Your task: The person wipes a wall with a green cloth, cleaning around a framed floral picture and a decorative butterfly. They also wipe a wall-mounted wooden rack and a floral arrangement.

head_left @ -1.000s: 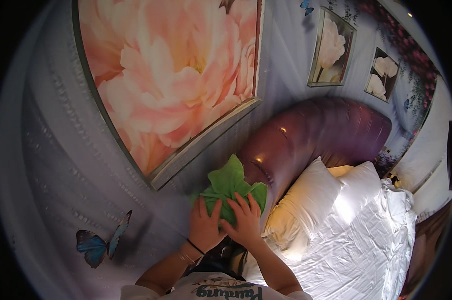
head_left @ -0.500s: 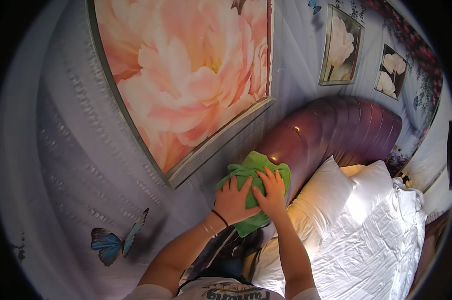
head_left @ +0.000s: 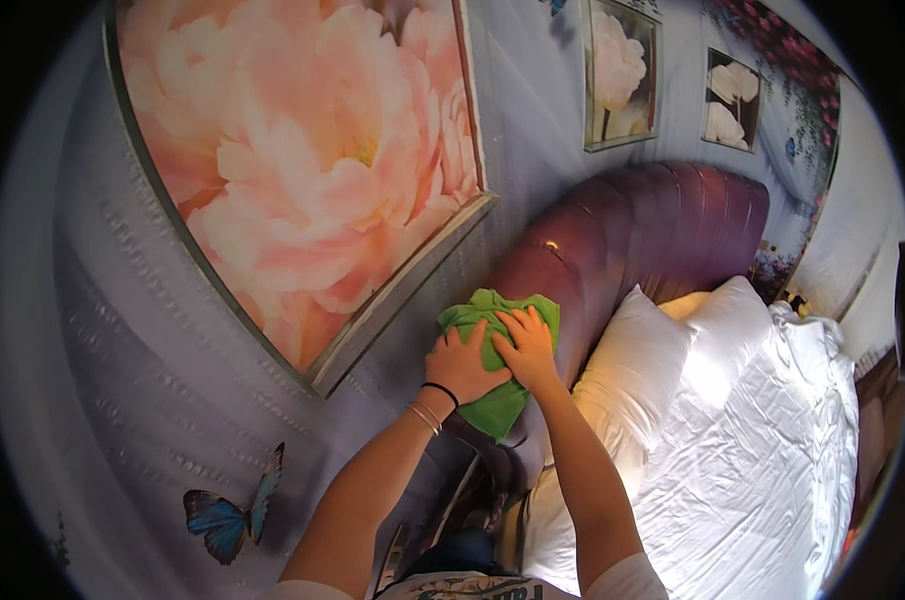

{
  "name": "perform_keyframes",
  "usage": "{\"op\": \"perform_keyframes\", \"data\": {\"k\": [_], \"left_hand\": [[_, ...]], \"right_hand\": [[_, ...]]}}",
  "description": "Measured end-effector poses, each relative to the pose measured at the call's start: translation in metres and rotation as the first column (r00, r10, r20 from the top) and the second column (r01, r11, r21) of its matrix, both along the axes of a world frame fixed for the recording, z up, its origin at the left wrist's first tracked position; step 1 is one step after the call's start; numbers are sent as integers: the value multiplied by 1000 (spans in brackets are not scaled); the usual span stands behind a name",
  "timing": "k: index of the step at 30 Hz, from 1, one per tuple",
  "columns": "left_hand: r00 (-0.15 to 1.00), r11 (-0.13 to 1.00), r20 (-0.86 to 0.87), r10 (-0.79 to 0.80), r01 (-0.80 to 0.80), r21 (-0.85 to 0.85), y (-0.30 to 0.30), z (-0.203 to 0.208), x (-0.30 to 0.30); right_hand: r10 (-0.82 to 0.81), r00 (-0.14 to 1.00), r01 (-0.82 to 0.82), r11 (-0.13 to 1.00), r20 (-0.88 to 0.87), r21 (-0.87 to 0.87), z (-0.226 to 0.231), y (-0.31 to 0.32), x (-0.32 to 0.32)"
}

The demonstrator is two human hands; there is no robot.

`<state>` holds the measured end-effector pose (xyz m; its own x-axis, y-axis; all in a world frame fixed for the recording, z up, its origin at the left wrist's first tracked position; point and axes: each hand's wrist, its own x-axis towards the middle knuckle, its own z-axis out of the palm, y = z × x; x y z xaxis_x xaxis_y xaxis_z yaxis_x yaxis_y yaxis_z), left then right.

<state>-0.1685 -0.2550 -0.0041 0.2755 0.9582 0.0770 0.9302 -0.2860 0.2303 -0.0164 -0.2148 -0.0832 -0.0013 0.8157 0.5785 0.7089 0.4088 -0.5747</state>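
Observation:
A green cloth lies bunched over the near end of a padded, dark purple-red headboard. My left hand presses on the cloth's left side, fingers stretched out and a dark band around the wrist. Beside it, my right hand rests flat on the cloth's right side with its fingers spread. The two hands are close together, the thumbs nearly meeting. The part of the headboard beneath the cloth is hidden.
White pillows lean against the headboard, on a bed with a rumpled white sheet. A large framed flower picture hangs to the left. Smaller flower pictures hang farther right. The wall shows a blue butterfly.
The camera view has shifted. Both hands and the cloth have moved a little to the right and farther along the headboard. My fingers stay on the cloth.

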Motion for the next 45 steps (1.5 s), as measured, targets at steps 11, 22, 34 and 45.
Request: {"op": "perform_keyframes", "data": {"k": [11, 22, 34, 45], "left_hand": [[1000, 955, -23, -8, 14, 298, -82, -38, -24], [894, 909, 399, -203, 21, 417, -89, -88, -72], [659, 920, 748, -78, -241, 308, -72, -162, -52], [507, 913, 862, 13, -358, 197, -77, -167, -46]], "right_hand": [[9, 1000, -9, 1000, 7, -2, 8, -85, -23], [88, 982, -95, 995, 165, 36, 13, -145, -47], [-127, 905, -2, 953, 405, 303, -4, -132, -74], [-129, 959, -12, 871, 252, 490, -19, -112, -69]]}}
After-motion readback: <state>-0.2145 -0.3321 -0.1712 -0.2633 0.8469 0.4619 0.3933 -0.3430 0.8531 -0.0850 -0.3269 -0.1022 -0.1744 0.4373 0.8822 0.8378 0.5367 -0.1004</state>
